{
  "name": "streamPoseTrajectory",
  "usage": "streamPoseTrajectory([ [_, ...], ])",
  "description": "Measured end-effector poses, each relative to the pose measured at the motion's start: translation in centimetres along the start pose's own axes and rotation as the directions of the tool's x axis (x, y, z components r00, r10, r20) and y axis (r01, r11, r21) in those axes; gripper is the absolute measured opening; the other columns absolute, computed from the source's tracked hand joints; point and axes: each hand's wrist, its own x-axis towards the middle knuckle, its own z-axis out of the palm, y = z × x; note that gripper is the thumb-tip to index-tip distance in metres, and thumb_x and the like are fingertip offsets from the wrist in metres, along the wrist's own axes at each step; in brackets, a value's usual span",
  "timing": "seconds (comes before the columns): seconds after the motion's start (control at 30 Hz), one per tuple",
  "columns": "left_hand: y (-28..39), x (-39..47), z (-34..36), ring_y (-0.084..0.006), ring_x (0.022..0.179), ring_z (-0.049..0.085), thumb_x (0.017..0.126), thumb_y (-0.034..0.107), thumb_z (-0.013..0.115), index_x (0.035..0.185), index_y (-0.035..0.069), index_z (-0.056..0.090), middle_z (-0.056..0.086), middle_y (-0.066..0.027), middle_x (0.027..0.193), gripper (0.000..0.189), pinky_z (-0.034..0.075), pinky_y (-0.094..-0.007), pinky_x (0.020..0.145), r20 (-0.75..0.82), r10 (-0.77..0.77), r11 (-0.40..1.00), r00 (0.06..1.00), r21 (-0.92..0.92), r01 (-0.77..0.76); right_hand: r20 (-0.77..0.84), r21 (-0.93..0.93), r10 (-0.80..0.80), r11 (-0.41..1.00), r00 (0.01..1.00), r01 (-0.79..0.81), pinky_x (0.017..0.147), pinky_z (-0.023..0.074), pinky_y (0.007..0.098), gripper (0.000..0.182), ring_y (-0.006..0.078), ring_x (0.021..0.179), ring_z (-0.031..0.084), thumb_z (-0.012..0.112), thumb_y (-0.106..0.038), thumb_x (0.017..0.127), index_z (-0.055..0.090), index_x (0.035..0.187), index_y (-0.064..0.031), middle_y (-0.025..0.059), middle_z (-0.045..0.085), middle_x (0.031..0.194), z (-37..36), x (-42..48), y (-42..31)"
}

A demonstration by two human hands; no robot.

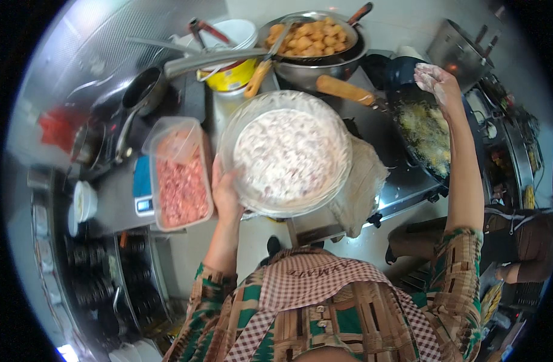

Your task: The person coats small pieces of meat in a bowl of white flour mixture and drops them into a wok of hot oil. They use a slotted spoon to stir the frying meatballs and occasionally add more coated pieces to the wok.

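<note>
My left hand (227, 195) grips the left rim of a large see-through bowl (225, 149), its thumb over the edge. White flour (283, 156) coats pieces of reddish meat inside it. To the left, a plastic tub (208, 190) holds raw minced or chopped meat (181, 194), its lid (179, 140) lying partly across the top. At the right, my flour-covered right hand (434, 83) is above a dark wok (396, 135) of bubbling oil with pale pieces frying (423, 131). Its fingers are curled together; whether something is between them cannot be seen.
Fried golden chunks (310, 38) fill a strainer over a steel bowl (303, 74) at the back. Handled tools cross near a yellow-white bucket (231, 79). A small pan (143, 92), a kitchen scale (144, 206), a cloth (360, 181) and a tall pot (457, 54) are around. Another person (525, 240) is at right.
</note>
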Motion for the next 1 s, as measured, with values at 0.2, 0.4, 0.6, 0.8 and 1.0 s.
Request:
streamPoseTrajectory([
  [0.2,0.2,0.2,-0.1,-0.0192,0.111,0.045,0.085,0.004,0.043,0.130,0.000,0.032,0.045,-0.0110,0.123,0.046,0.036,-0.0311,0.095,0.056,0.000,0.983,0.998,-0.182,0.010,0.840,-0.078,-0.151,0.917,0.522,0.391,0.073,0.0475,0.0311,0.025,0.0200,0.078,0.062,0.060,-0.008,0.072,0.063,0.097,-0.0030,0.0104,0.065,0.086,19.8,-12.9,-4.4],
  [0.4,0.1,0.1,-0.6,-0.0180,0.103,0.050,0.081,0.001,0.043,0.129,0.000,0.034,0.050,-0.0115,0.116,0.049,0.039,-0.0296,0.092,0.007,0.007,0.983,1.000,-0.183,-0.005,0.942,-0.038,-0.155,0.833,0.299,0.552,0.068,0.0461,0.0350,0.023,0.0276,0.071,0.060,0.058,-0.011,0.071,0.064,0.092,-0.0045,0.0159,0.062,0.078,26.4,-18.8,-0.3],
  [0.6,1.5,-0.4,0.4,-0.0185,0.104,0.049,0.079,0.001,0.045,0.128,-0.001,0.036,0.049,-0.0113,0.117,0.050,0.038,-0.0288,0.091,0.033,-0.050,0.977,0.998,-0.208,0.056,0.937,-0.344,0.300,0.724,0.176,0.597,0.064,0.0441,0.0365,0.017,0.0280,0.068,0.058,0.056,-0.017,0.073,0.064,0.083,-0.0061,0.0147,0.061,0.075,19.5,-13.9,-0.1],
  [0.8,-0.2,-0.1,-0.2,-0.0213,0.107,0.048,0.078,0.002,0.044,0.129,-0.002,0.033,0.046,-0.0133,0.120,0.052,0.038,-0.0310,0.091,0.003,-0.014,0.994,1.000,-0.104,0.015,0.921,-0.097,-0.138,0.824,0.363,0.558,0.062,0.0440,0.0403,0.016,0.0341,0.064,0.056,0.051,-0.015,0.076,0.058,0.077,-0.0012,0.0210,0.057,0.070,27.2,-20.0,1.5],
  [1.0,-0.1,0.1,-0.2,-0.0234,0.105,0.050,0.077,0.000,0.047,0.128,-0.003,0.033,0.048,-0.0155,0.118,0.053,0.039,-0.0322,0.090,0.008,-0.008,0.990,1.000,-0.142,0.009,0.883,-0.160,-0.144,0.802,0.446,0.576,0.058,0.0431,0.0414,0.011,0.0365,0.059,0.054,0.051,-0.006,0.064,0.057,0.070,0.0004,0.0222,0.055,0.064,26.4,-20.4,1.0],
])
